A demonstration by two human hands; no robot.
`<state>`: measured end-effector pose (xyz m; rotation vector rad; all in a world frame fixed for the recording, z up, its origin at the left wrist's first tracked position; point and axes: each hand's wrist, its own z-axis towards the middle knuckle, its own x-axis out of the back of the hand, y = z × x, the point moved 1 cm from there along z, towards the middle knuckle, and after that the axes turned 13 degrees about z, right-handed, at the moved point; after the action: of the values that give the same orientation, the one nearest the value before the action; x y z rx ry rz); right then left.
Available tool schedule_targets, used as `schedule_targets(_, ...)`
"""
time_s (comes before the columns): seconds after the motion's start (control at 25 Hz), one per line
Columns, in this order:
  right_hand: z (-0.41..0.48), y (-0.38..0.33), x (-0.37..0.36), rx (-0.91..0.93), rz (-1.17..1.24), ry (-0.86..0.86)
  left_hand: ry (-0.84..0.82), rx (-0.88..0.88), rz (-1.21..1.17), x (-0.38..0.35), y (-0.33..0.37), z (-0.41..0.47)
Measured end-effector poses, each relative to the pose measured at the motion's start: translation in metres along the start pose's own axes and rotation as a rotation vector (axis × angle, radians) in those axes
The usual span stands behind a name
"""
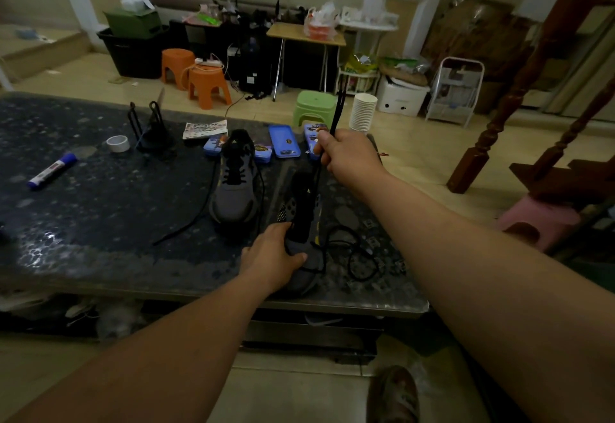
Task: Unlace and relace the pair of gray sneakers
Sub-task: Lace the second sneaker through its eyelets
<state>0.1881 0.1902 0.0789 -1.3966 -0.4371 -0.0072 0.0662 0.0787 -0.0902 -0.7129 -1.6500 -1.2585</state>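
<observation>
Near the table's point(100, 216) front edge, the left hand point(271, 256) is gripping the nearer gray sneaker point(301, 223) while the right hand point(349, 156) is clenching its black lace point(338, 106) above. Drawing straight and steadily, with the shoe pinned, should be freeing it cleanly.

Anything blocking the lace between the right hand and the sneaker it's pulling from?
Nothing visible does. The lace runs straight from the right hand down to the near sneaker. The left hand grips that sneaker's toe end, clear of the lace's path. The blue tins lie farther back.
</observation>
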Motion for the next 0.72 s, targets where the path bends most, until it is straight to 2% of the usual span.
schedule_targets(0.16,-0.001,-0.008,0.0,-0.034,0.005,-0.06,-0.011,-0.06,-0.079,-0.008,-0.002,-0.014)
schedule_targets(0.24,-0.001,-0.012,-0.001,-0.043,0.007,-0.103,-0.032,-0.053,-0.043,-0.02,-0.005,-0.023)
schedule_targets(0.52,0.001,-0.013,-0.004,-0.106,0.029,-0.173,-0.07,0.267,-0.015,-0.033,0.038,-0.023)
schedule_targets(0.72,0.002,-0.019,-0.009,-0.079,0.014,-0.202,-0.097,0.3,-0.02,-0.026,0.037,-0.007)
